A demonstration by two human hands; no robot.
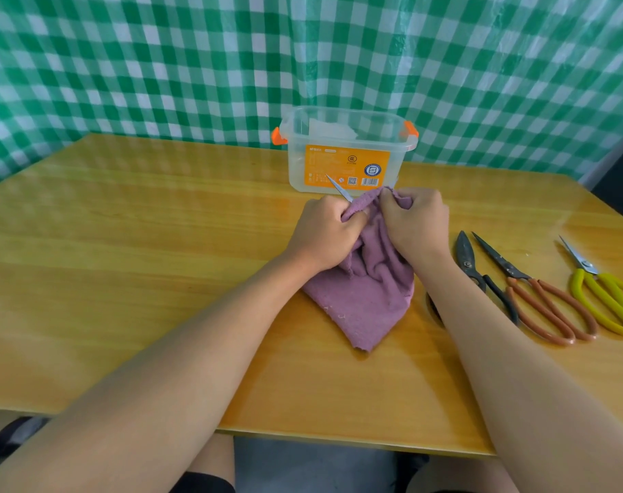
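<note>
My left hand [324,233] and right hand [414,222] curl tight around the purple cloth's [366,297] top edge. The cloth lies mid-table [143,225] before the plastic box [345,161], and a blade [338,188] pokes past my left fingers.

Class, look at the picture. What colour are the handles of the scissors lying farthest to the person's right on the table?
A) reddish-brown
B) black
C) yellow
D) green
C: of the three pairs lying right of the purple cloth, the outermost, the yellow-handled scissors, lies beyond the black-handled scissors and the brown-handled scissors.
</note>
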